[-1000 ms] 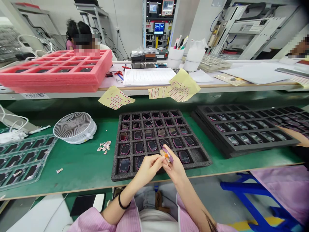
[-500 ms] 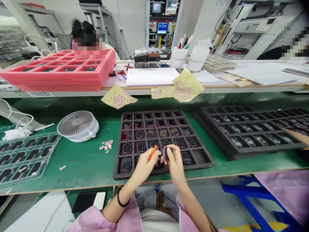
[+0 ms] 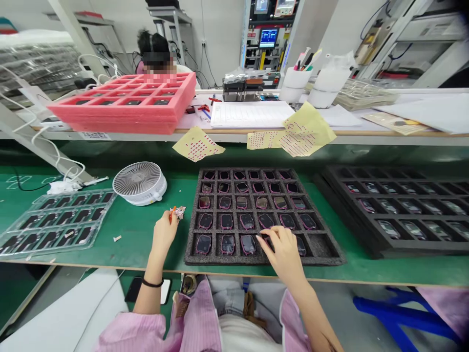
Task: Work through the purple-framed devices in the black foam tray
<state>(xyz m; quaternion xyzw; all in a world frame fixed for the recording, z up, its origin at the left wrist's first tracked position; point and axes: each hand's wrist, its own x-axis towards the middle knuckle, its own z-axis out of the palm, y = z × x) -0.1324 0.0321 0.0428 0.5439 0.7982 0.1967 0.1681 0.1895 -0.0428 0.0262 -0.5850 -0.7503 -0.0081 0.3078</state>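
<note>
At the left, my left hand [image 3: 166, 231] pinches a slim orange tool [image 3: 171, 215]. Its tip is at a small pile of pale pieces [image 3: 179, 212] on the green bench. My right hand [image 3: 284, 252] is over the front row of a dark foam tray [image 3: 190, 256], fingers bent around a smartwatch [image 3: 270, 239] that they mostly cover. Other smartwatches with dark screens and pinkish frames, such as one smartwatch [image 3: 248, 244] just left of those fingers, lie in the tray's compartments. The front right compartment [image 3: 324, 244] holds none.
A round white fan [image 3: 140, 183] stands behind the pile. Clear plastic trays [image 3: 97, 230] of dark parts lie left, stacked black foam trays [image 3: 361, 239] right. Yellow dotted sheets [image 3: 198, 144] hang from the shelf edge, beneath a pink foam tray [image 3: 120, 117]. A person sits beyond.
My left hand has moved away from the smartwatch, left to the small pieces, with the orange tool. The right hand has lowered the smartwatch to the tray. The view has shifted left.
</note>
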